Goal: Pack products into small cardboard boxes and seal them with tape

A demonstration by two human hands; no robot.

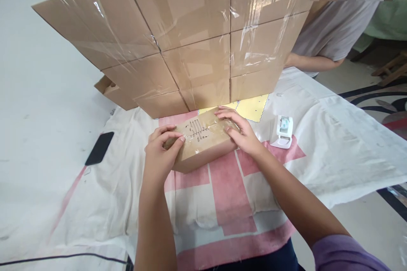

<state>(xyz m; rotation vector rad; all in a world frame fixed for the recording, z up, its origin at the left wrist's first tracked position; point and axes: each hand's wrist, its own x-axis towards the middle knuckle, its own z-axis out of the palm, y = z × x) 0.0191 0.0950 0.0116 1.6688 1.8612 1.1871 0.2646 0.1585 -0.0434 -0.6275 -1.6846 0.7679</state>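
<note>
A small brown cardboard box (203,146) with clear tape over dark printed marks lies on a white and pink cloth (232,190). My left hand (160,152) grips the box's left end, thumb on top. Flat fingers of my right hand (238,129) press on its right top edge. Just behind the box stands a tall wall of taped cardboard panels (190,38), leaning over it.
A white tape dispenser (281,132) sits right of the box. A black phone (99,148) lies at the left on the white surface. Yellow sheets (254,108) peek from under the wall. Another person in a grey shirt (330,29) stands at back right.
</note>
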